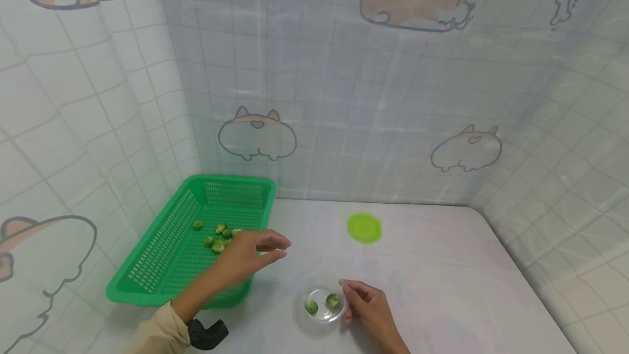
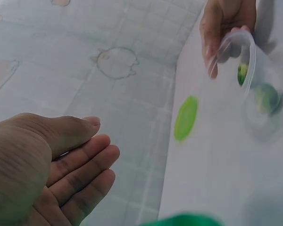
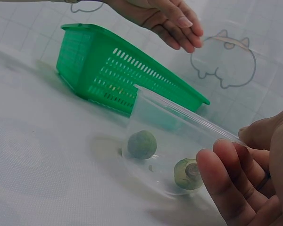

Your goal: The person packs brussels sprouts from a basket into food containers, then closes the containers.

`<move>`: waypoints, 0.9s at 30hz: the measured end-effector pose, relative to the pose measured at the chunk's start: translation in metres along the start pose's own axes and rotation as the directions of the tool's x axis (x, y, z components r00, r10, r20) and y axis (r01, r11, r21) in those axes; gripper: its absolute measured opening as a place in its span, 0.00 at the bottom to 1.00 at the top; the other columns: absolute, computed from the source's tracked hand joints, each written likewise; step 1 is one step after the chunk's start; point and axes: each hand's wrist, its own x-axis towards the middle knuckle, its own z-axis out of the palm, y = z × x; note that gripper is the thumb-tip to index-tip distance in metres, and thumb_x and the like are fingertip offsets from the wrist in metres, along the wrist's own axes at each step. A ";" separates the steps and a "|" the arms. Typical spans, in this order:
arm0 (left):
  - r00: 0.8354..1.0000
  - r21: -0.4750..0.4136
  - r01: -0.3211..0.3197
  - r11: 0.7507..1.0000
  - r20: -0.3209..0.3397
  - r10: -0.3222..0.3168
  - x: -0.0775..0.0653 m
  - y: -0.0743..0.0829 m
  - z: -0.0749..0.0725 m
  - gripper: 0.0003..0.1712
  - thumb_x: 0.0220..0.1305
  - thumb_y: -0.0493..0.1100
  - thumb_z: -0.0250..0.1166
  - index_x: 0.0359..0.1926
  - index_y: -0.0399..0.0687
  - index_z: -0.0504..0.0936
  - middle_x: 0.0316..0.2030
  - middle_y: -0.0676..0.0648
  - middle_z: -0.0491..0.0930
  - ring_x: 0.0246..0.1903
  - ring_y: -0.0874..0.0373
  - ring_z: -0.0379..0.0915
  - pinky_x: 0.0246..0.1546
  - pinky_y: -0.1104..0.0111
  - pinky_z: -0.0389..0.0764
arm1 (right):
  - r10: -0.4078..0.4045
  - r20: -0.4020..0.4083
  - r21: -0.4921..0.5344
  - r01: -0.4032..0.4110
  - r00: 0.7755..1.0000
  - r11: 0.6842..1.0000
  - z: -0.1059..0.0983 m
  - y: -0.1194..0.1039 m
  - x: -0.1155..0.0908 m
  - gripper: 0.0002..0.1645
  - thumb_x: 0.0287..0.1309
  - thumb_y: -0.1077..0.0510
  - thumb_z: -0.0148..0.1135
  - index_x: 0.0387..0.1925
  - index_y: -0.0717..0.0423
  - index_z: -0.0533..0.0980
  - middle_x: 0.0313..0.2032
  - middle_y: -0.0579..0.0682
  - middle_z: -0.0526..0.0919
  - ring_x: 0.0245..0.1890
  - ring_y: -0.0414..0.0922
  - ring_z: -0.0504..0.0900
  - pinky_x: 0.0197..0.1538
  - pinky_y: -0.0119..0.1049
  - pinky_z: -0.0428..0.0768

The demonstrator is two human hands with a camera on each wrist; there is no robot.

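A round clear plastic tub (image 1: 322, 322) stands on the white table and holds two Brussels sprouts (image 1: 332, 301). My right hand (image 1: 369, 310) pinches the tub's rim at its right side, thumb at the edge and fingers against the outer wall (image 3: 151, 106). Above the right side of the green basket (image 1: 147, 295) hovers my left hand (image 1: 248, 253), its fingers loosely extended and nothing between them and the thumb (image 2: 75, 134). Several more sprouts (image 1: 218, 246) lie in the basket, some partly hidden behind that hand.
Behind the tub lies a flat, round, lime-green piece (image 1: 365, 228) on the table (image 1: 442, 266). A patterned curtain (image 1: 344, 124) with cartoon dogs encloses the back and both sides. A black device (image 1: 207, 335) sits at the left wrist.
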 end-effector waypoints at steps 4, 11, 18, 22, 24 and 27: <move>0.999 0.021 0.030 0.999 -0.022 -0.030 -0.003 -0.008 -0.013 0.10 0.68 0.52 0.68 0.49 0.65 0.85 0.46 0.62 0.85 0.47 0.64 0.82 0.47 0.70 0.84 | 0.007 0.000 0.006 -0.007 1.000 1.000 0.000 0.000 0.000 0.27 0.65 0.49 0.67 0.55 0.67 0.80 0.26 0.51 0.81 0.20 0.40 0.80 0.27 0.30 0.82; 0.998 0.024 0.001 1.000 -0.058 0.000 -0.005 -0.027 -0.035 0.12 0.69 0.53 0.67 0.51 0.64 0.84 0.47 0.59 0.86 0.47 0.63 0.83 0.46 0.69 0.84 | 0.006 0.000 -0.002 -0.006 1.000 1.000 -0.001 0.001 0.001 0.27 0.65 0.50 0.67 0.56 0.67 0.80 0.26 0.50 0.81 0.20 0.40 0.80 0.27 0.30 0.82; 0.997 0.051 -0.003 0.999 -0.070 0.006 -0.006 -0.041 -0.054 0.13 0.69 0.51 0.67 0.53 0.59 0.85 0.48 0.51 0.87 0.47 0.61 0.83 0.45 0.68 0.85 | -0.008 0.003 -0.010 0.008 1.000 1.000 -0.001 0.003 0.002 0.27 0.65 0.50 0.68 0.55 0.67 0.80 0.25 0.50 0.81 0.20 0.40 0.80 0.26 0.29 0.82; 0.997 0.089 0.015 0.996 -0.076 -0.008 -0.003 -0.049 -0.060 0.13 0.69 0.53 0.66 0.52 0.61 0.84 0.47 0.55 0.87 0.47 0.61 0.83 0.44 0.68 0.85 | -0.013 0.005 -0.006 0.013 1.000 1.000 -0.001 0.002 0.002 0.27 0.65 0.51 0.67 0.55 0.68 0.79 0.25 0.49 0.81 0.19 0.39 0.79 0.26 0.29 0.81; 0.997 0.096 0.026 0.995 -0.073 -0.019 -0.001 -0.054 -0.062 0.13 0.69 0.53 0.67 0.52 0.62 0.85 0.47 0.56 0.87 0.47 0.61 0.83 0.44 0.69 0.84 | -0.016 0.006 -0.005 0.016 1.000 1.000 -0.001 0.001 0.001 0.27 0.65 0.51 0.67 0.55 0.69 0.79 0.25 0.49 0.81 0.19 0.39 0.79 0.26 0.29 0.82; 0.998 0.092 0.032 0.995 -0.064 -0.026 0.002 -0.062 -0.066 0.13 0.69 0.53 0.67 0.52 0.61 0.84 0.47 0.56 0.86 0.47 0.59 0.83 0.44 0.68 0.84 | -0.017 0.010 -0.007 0.017 1.000 1.000 -0.001 0.001 0.001 0.26 0.66 0.52 0.67 0.56 0.69 0.79 0.25 0.50 0.81 0.20 0.39 0.79 0.27 0.29 0.82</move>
